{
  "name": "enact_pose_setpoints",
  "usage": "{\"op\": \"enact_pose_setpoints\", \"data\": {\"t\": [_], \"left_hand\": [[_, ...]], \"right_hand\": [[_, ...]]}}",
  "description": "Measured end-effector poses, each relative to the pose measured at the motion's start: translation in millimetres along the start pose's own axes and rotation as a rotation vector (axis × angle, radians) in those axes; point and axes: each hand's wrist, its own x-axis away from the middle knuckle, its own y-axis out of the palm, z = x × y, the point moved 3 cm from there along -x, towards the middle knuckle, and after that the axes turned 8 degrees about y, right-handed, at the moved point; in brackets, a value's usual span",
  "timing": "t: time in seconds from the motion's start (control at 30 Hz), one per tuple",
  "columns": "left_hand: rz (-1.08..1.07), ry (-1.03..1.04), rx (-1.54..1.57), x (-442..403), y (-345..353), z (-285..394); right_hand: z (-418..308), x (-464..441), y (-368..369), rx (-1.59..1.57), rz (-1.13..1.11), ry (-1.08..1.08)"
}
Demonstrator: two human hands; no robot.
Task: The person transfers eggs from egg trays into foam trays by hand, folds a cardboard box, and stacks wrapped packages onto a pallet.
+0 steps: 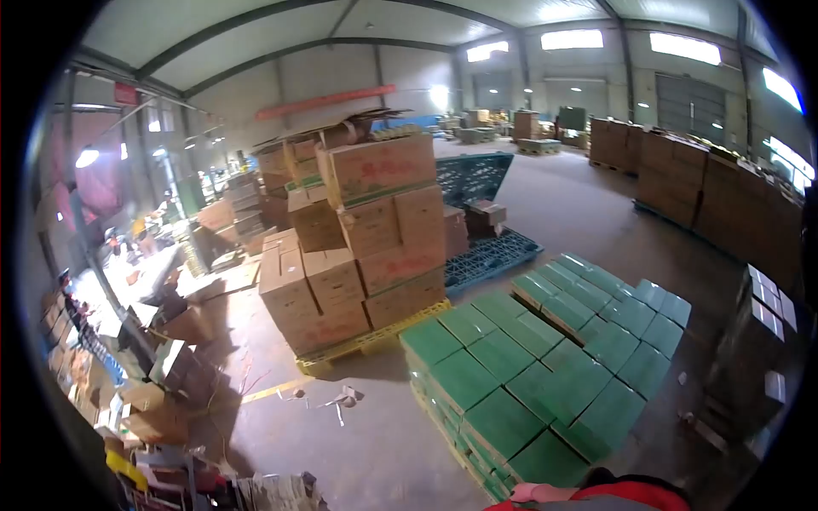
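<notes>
At the bottom edge, my right hand [538, 492] shows in part beside a red sleeve [643, 491]. It is nearest to the front corner of a stack of green boxes [509, 419], and whether it touches them I cannot make out. Its fingers are too small and cut off to read. The green boxes have shiny tops and stand in tight rows on a pallet. My left hand is out of view.
Brown cartons [394, 223] are piled high on a yellow pallet [375, 339]. Behind them lies a blue plastic pallet [490, 260]. Paper scraps [345, 399] litter the floor. Large brown cartons [740, 194] line the right side, with a dark stack [750, 349] closer in.
</notes>
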Motion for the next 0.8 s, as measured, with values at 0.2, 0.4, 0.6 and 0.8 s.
{"op": "enact_pose_setpoints", "data": {"t": [0.2, 0.4, 0.6, 0.8], "left_hand": [[0.012, 0.109, -0.003, -64, -37, -42], [-0.081, 0.284, -0.126, -138, -37, -27], [0.098, 0.259, 0.076, -201, -110, -1], [-0.143, -0.273, 0.137, -193, -112, -78]], "right_hand": [[-156, -17, -81, -0.094, -0.014, -0.235], [-104, -146, -119, -0.098, 0.386, -0.178], [-203, -228, -264, 0.074, 0.115, -0.062], [-330, -341, -384, 0.244, 0.115, -0.244]]}}
